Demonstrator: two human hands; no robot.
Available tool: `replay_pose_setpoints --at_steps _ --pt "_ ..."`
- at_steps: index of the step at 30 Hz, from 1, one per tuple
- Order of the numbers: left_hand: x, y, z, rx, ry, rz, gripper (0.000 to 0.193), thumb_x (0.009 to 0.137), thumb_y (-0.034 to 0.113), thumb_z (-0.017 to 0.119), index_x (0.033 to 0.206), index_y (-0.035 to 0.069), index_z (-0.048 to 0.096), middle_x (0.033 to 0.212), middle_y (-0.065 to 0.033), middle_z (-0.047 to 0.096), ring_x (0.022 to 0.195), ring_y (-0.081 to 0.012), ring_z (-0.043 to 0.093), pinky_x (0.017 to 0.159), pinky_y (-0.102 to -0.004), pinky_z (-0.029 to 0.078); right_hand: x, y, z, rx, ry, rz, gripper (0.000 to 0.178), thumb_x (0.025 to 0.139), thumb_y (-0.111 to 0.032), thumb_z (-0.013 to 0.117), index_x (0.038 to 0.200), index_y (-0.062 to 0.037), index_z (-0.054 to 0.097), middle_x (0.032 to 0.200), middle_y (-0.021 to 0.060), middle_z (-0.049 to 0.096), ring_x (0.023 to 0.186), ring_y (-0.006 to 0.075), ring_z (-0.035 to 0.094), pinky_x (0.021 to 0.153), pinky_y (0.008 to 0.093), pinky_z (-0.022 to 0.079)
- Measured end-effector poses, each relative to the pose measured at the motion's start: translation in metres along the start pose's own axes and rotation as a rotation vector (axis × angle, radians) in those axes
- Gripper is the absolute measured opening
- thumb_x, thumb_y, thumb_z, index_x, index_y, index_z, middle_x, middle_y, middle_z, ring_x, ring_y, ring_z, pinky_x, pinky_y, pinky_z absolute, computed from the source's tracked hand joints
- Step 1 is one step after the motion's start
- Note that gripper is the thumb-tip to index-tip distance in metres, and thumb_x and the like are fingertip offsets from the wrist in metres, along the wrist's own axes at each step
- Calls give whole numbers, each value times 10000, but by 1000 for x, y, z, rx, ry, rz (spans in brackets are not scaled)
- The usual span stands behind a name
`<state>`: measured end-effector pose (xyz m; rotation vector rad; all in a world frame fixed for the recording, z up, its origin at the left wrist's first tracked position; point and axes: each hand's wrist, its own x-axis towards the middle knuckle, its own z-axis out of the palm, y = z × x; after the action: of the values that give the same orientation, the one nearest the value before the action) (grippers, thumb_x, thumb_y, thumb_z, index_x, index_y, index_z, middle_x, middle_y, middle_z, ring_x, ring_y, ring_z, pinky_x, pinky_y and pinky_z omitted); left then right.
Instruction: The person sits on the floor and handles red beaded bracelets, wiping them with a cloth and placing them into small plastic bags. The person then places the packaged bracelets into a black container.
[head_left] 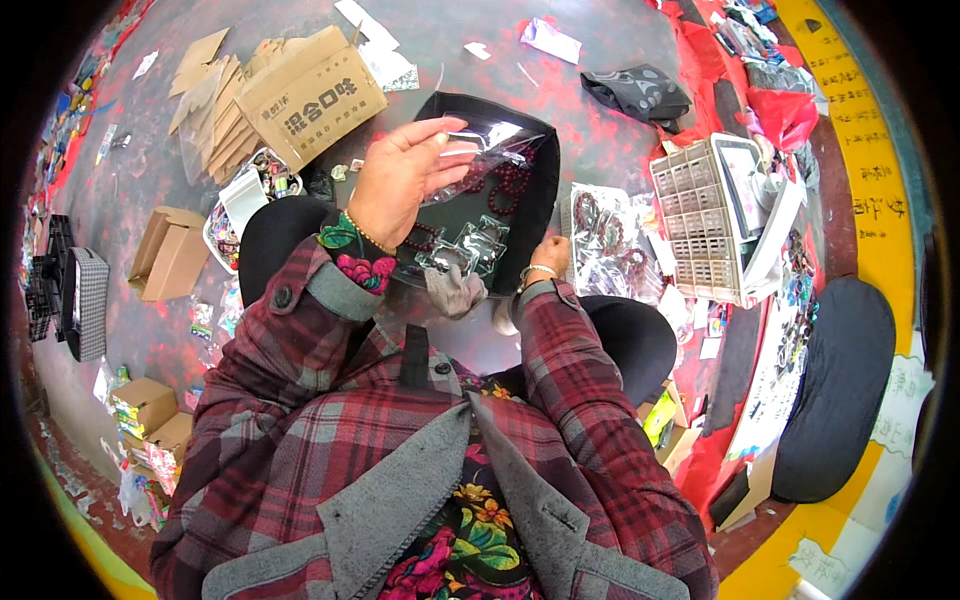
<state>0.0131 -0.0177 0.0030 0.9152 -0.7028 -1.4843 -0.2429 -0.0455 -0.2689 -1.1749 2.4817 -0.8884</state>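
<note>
My left hand (390,185) is raised over a black open box (548,178), its fingers pinching a clear plastic bag (492,148) that catches the light. Dark red bead strings (512,185) and small clear packets (482,243) lie inside the box. Just outside the box's right wall, my right hand (551,257) is closed, fingers curled; whatever they hold is hidden. Next to it are clear bags with bead bracelets (605,225). A grey cloth glove (456,292) hangs at the box's near edge.
A brown carton (310,100) and flattened cardboard stand at the far left. An open small carton (170,252) sits nearer. To the right are a pale plastic basket (697,220) and a black stool (838,390). A dark bag (637,95) lies far right.
</note>
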Motion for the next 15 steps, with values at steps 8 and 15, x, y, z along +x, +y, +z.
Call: replay_pose_setpoints --at_steps 8,15 --pt "1 -2 4 2 -19 6 287 915 116 438 1146 -47 487 1072 -130 559 967 -239 585 850 -343 479 -17 -19 6 -168 -407 -65 396 701 -103 556 1093 -107 495 1081 208 525 939 354 552 790 399 444" --pt "1 -5 -3 18 13 1 286 913 109 432 1146 -49 485 1083 -140 553 963 -244 585 849 -342 479 -86 -69 -7 -558 -504 -460 540 726 -147 568 1239 -200 409 1275 264 292 1135 463 336 875 465 399"
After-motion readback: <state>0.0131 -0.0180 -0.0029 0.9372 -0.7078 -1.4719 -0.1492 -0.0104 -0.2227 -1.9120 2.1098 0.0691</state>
